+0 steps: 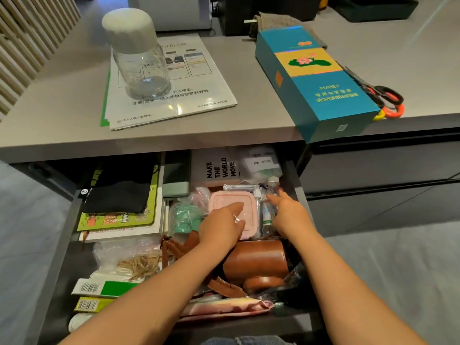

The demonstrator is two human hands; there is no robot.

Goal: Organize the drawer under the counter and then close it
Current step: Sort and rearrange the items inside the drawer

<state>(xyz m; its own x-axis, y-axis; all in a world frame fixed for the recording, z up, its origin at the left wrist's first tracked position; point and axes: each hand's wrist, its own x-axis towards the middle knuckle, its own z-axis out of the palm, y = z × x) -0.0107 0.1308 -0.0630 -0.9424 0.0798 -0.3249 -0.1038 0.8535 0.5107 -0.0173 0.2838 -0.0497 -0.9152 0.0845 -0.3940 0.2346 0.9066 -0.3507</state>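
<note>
The drawer (58, 247) under the grey counter stands pulled out and is crowded with things. In its right half lies a pink lidded box (225, 199). My left hand (221, 227) rests on the box's near edge with the fingers fairly straight. My right hand (290, 212) reaches in beside the box and touches a small clear bottle (270, 210) with a white and green label; whether it grips the bottle is unclear. A brown leather case (257, 261) lies just in front of the box, between my forearms.
In the drawer: black cloth over books (119, 192) at left, a bag of rubber bands (134, 262), green-and-white boxes (104, 287), a white "MAKE THE WORLD MOVE" box (217, 170). On the counter (62, 95): a glass bottle (139, 58) on leaflets, a teal carton (313, 78) overhanging the edge, scissors (380, 93).
</note>
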